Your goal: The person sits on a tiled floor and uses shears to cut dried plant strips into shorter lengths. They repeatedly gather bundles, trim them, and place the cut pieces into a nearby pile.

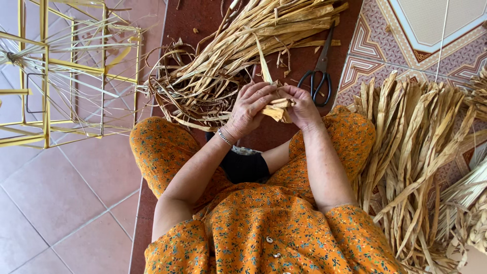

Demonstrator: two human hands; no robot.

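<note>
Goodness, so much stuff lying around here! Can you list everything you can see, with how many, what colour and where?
Folded dried-leaf strip: one, tan, held between both hands.
Loose dried leaves: one pile, tan, on the floor ahead.
Bundled dried leaves: one big heap, tan, at the right.
Scissors: one pair, black handles, beside the pile.
Wire frame: one, yellow, upper left.
Floor tiles: many, reddish, patterned at upper right.
Bracelet: one, silvery, left wrist.
Left hand: on the strip.
Right hand: on the strip.

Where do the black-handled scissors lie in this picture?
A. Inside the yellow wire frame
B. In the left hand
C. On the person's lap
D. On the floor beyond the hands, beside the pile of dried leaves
D: the scissors lie on the floor beside the pile of dried leaves, beyond the right hand.
</note>
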